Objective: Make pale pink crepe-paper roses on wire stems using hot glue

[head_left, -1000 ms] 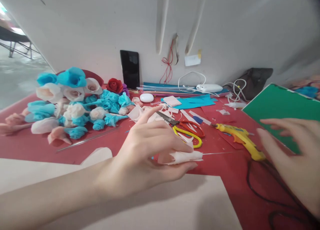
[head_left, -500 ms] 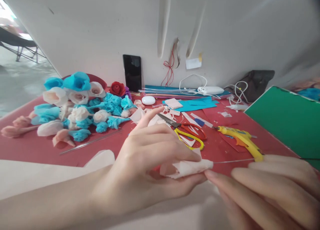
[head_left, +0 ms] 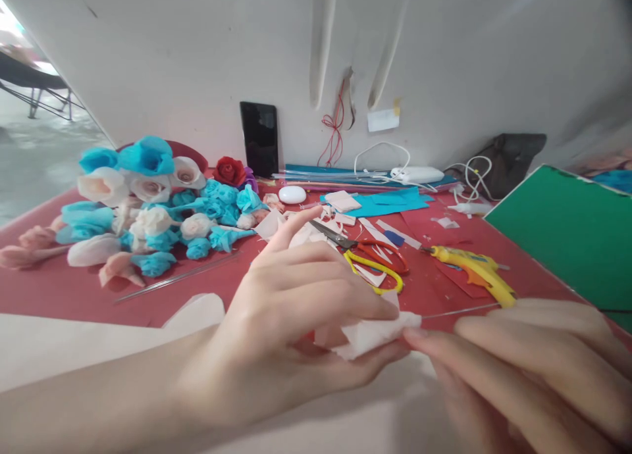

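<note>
My left hand (head_left: 296, 316) pinches a pale pink paper flower (head_left: 375, 335) between thumb and fingers, with the index finger stretched out. The flower lies sideways, its loose paper edge flaring toward my palm and its narrow base pointing right. A thin wire stem (head_left: 461, 311) runs from that base to my right hand (head_left: 538, 362). The fingers of my right hand are curled around the stem's far end, which they hide, and one fingertip touches the flower's base. Just beyond my left hand lie scissors (head_left: 374, 270) with red and yellow handles.
Blue, white and pink paper flowers (head_left: 153, 224) are heaped at the left. A yellow glue gun (head_left: 474, 273) lies at the right, before a green board (head_left: 567, 237). A phone (head_left: 259, 138) leans on the wall. Blue paper (head_left: 390, 202) and scraps lie at the back.
The paper flower has rolled slightly between my fingers, and its loose edge now flares out lower. Both hands stay nearly in place.
</note>
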A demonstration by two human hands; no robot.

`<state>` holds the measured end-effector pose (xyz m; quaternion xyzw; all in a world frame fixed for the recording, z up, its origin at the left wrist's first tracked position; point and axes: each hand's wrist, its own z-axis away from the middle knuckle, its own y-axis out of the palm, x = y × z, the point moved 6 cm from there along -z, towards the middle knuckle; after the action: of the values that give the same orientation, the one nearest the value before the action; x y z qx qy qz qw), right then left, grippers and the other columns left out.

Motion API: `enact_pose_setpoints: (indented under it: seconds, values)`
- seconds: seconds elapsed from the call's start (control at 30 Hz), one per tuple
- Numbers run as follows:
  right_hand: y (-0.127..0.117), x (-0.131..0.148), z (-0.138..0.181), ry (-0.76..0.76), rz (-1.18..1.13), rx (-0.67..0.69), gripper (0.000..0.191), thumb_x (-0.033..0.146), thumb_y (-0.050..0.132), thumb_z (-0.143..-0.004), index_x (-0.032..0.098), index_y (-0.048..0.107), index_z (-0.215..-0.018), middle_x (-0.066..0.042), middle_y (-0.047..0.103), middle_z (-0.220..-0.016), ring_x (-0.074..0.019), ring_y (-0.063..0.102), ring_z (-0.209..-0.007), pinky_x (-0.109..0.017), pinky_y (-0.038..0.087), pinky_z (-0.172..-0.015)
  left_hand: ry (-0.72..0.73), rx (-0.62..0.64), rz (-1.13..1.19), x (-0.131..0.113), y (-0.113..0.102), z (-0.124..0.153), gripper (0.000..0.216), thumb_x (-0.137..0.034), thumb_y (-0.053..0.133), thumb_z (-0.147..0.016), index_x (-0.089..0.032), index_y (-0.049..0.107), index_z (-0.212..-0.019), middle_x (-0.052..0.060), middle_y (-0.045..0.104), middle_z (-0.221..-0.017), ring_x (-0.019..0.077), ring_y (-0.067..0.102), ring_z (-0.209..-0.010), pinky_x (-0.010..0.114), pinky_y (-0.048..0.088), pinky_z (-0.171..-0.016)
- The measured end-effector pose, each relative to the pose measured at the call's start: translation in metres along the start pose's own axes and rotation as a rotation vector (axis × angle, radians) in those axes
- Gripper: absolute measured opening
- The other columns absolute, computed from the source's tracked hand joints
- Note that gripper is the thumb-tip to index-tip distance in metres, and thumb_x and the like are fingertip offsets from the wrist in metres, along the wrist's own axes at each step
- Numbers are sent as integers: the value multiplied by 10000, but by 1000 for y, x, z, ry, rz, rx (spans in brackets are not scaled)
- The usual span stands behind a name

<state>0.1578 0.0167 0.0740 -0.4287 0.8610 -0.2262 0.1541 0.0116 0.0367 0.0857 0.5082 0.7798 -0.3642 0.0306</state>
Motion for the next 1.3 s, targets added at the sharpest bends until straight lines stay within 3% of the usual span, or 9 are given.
enact_pose_setpoints:
  seconds: [0.2,0.4,0.6,0.8,0.97,1.13,1.3]
  values:
    - [0,-3,-4,39,-74,43,135,123,527,-798,173,612,-889,15,598,-755,-114,511,-640,-293,385,-645,44,27,-7,0,0,3,62,-195,710,-742,-193,660,-779,-40,691,-607,122,635,-603,447,285,-1108]
    - [4,-3,-7,109,-144,49,83,165,502,-868,185,574,-833,15,568,-749,-109,496,-647,-257,407,-629,92,100,3,1,4,9,230,-114,728,-666,-186,656,-872,-47,715,-751,127,625,-679,392,155,-1159]
    - [3,-7,-9,250,-198,34,146,178,480,-878,179,593,-785,3,585,-720,-118,520,-654,-265,413,-615,114,108,-10,1,3,10,273,-111,749,-642,-203,641,-875,-51,729,-780,144,630,-696,420,180,-1137]
    - [1,-5,-15,233,-152,57,161,221,491,-882,185,609,-778,0,582,-712,-119,501,-635,-279,408,-621,75,112,22,1,2,6,192,-131,738,-671,-181,660,-839,-42,724,-733,133,642,-673,413,147,-1150]
    - [-1,-8,-11,194,-118,48,141,226,496,-898,200,611,-820,3,541,-722,-116,498,-654,-282,402,-673,12,64,27,4,3,3,110,-203,746,-709,-192,662,-778,-30,701,-631,128,627,-609,422,309,-1074]
    - [-4,-4,-11,79,-119,39,171,212,461,-894,179,609,-814,2,553,-711,-115,491,-633,-288,398,-643,-61,41,62,6,4,4,97,-213,751,-710,-193,658,-728,-51,675,-583,106,598,-552,421,351,-1016]
    - [7,-16,-9,302,-307,174,134,168,519,-856,214,642,-826,16,566,-745,-83,520,-641,-206,450,-589,-104,76,106,9,7,5,96,-181,740,-715,-194,666,-774,-57,688,-632,103,615,-575,307,473,-784]
